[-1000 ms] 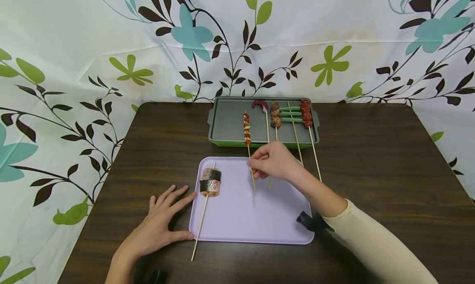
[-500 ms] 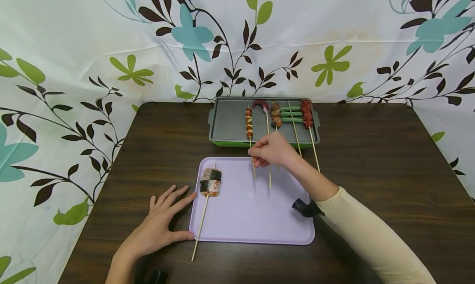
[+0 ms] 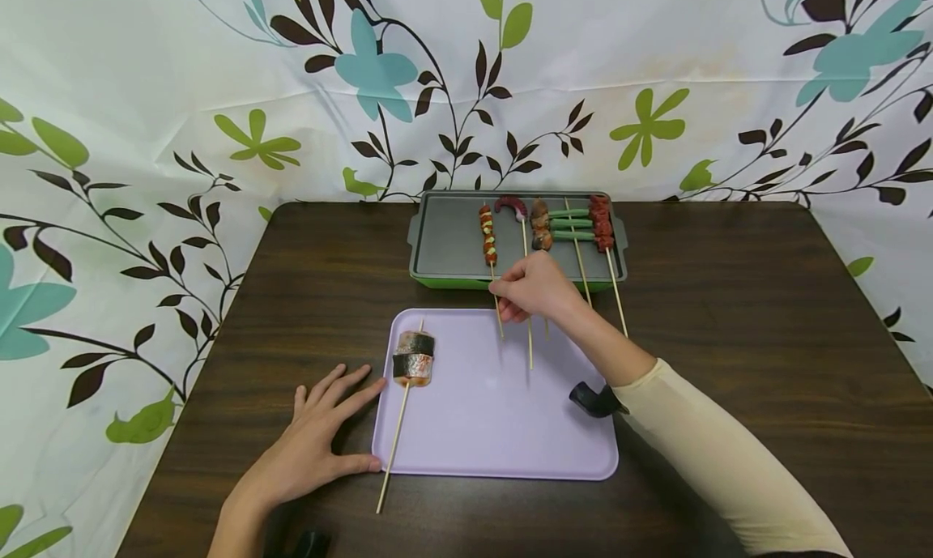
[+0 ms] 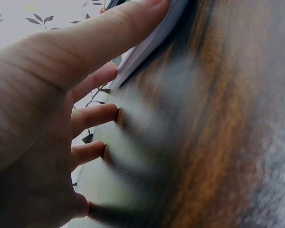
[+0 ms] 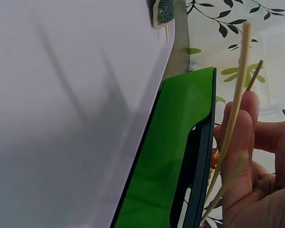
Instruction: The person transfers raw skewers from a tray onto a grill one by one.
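My right hand [image 3: 538,287] pinches the stick of a skewer threaded with small red and pale yellow pieces [image 3: 487,236]. That food is over the grey griddle plate [image 3: 448,238] with a green base; whether it touches cannot be told. In the right wrist view, bare sticks cross in front of the right hand [image 5: 256,175] beside the griddle's green side [image 5: 175,123]. My left hand [image 3: 309,440] lies with fingers spread on the table, thumb and forefinger at the left edge of a lilac tray [image 3: 496,420]. On this tray lies a skewer of thick seaweed-banded pieces [image 3: 413,357].
Right of the held skewer, the griddle bears a curled purple tentacle skewer [image 3: 513,206], a brown-chunk skewer [image 3: 541,222], a green-stalk skewer [image 3: 571,224] and a red-chunk skewer [image 3: 602,222]. Their sticks jut over the front edge. A patterned cloth [image 3: 452,80] hangs behind the dark wooden table [image 3: 729,323].
My right hand has moved away from me, carrying the red and yellow skewer from the griddle's front edge further over the plate. The left hand has stayed in place.
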Motion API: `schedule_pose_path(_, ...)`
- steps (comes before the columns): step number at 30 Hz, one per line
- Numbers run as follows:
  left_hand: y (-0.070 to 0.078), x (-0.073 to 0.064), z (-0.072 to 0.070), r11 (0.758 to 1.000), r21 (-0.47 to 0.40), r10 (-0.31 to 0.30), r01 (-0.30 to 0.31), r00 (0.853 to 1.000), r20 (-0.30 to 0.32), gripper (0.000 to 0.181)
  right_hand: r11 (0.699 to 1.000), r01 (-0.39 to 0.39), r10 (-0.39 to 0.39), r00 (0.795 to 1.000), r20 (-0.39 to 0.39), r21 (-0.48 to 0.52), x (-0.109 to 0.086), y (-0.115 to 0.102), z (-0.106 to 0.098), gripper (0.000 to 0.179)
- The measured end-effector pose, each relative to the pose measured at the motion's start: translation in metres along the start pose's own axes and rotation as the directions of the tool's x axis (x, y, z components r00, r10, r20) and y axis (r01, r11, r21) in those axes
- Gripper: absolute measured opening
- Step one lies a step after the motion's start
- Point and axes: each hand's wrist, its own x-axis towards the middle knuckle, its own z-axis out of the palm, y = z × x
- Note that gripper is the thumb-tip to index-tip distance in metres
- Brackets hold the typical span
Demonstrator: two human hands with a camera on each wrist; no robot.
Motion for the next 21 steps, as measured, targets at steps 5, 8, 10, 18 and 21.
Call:
schedule_pose_path(5, 0.0001, -0.0003, 0.0007, 1.0, -0.003, -0.006, 0.006, 1.0, 0.005, 0.096, 1.0, -0.002, 0.002, 1.0, -0.008, -0.016, 0.0023, 0.0008, 0.0001, 0.026)
schedule_pose_path(8, 0.0004, -0.0004, 0.0007, 1.0, -0.005, -0.009, 0.009, 1.0, 0.007, 0.096, 0.998, 0.002, -0.003, 1.0, -0.014, -0.068, 0.0023, 0.0002, 0.0001, 0.025)
schedule_pose_path(10, 0.0005, -0.0005, 0.0006, 1.0, -0.007, -0.01, 0.01, 1.0, 0.006, 0.096, 0.993, 0.002, -0.004, 1.0, -0.017, -0.119, 0.0019, -0.0007, -0.0001, 0.026)
schedule_pose_path(18, 0.0003, -0.0003, 0.0007, 1.0, -0.007, -0.008, 0.008, 1.0, 0.004, 0.096, 0.976, -0.005, 0.0, 1.0, -0.023, -0.219, -0.0007, -0.0041, -0.0001, 0.026)
schedule_pose_path(21, 0.0006, -0.0002, 0.0003, 1.0, -0.007, -0.009, 0.009, 1.0, 0.003, 0.096, 0.973, 0.002, -0.009, 1.0, -0.027, -0.231, -0.0016, -0.004, 0.0, 0.025)
